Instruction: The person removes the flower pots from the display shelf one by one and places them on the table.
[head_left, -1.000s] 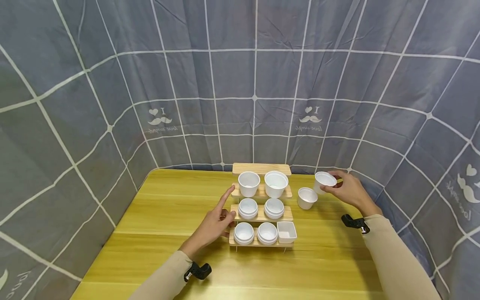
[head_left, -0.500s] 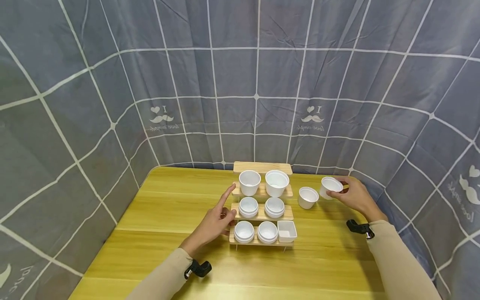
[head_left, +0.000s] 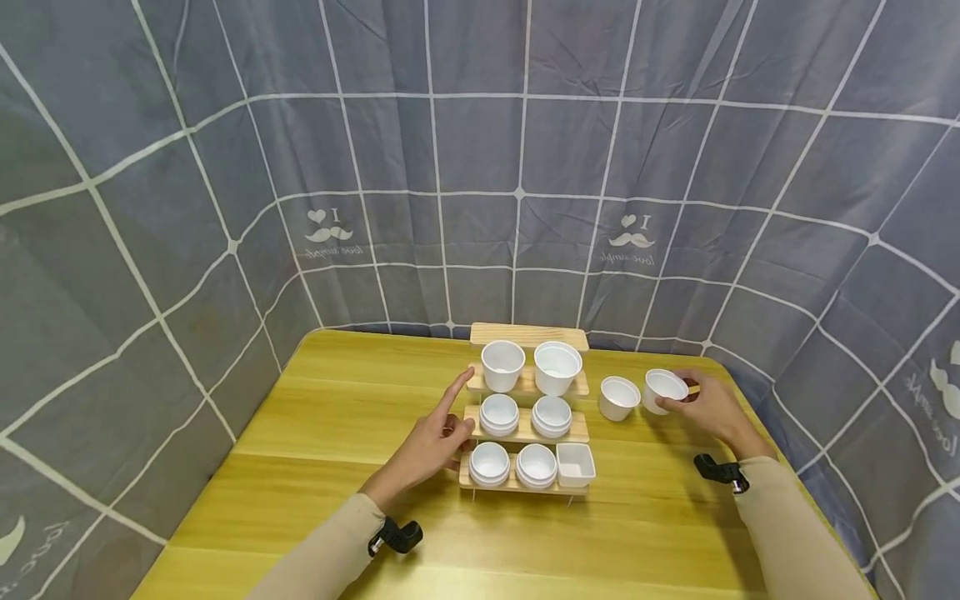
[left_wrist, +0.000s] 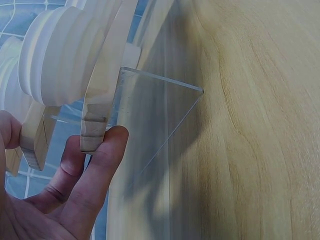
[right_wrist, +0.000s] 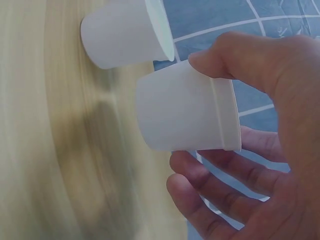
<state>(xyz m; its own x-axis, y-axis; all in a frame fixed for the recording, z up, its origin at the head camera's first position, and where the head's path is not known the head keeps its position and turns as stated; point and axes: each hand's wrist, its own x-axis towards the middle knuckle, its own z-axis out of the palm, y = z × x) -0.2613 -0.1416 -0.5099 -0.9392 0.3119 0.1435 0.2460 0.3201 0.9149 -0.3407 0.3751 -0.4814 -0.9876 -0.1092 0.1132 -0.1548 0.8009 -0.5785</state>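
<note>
My right hand (head_left: 714, 408) pinches a white cup (right_wrist: 175, 110) between thumb and fingers, upright and seemingly slightly above the table. A second white cup (head_left: 618, 402) stands beside it on the tabletop, to its left. The tiered wooden rack (head_left: 529, 336) carries white pots and cups on its steps. At the rack's left end is my left hand (head_left: 429, 446), index finger stretched along the upper step and thumb near the middle one. In the left wrist view, fingertips touch the end of a wooden step (left_wrist: 102, 100) with its clear support. The held cup's bottom is hidden in the head view.
Two tall white cups stand on the rack's upper step, two ribbed pots on the middle one, and two pots plus a square cup (head_left: 575, 465) on the lowest. A grey checked curtain (head_left: 480, 167) surrounds the back and sides of the wooden table (head_left: 360, 375).
My right hand has carried the white cup slightly right, then down toward the table's front, beside the other cup. My left hand stays at the rack's left end.
</note>
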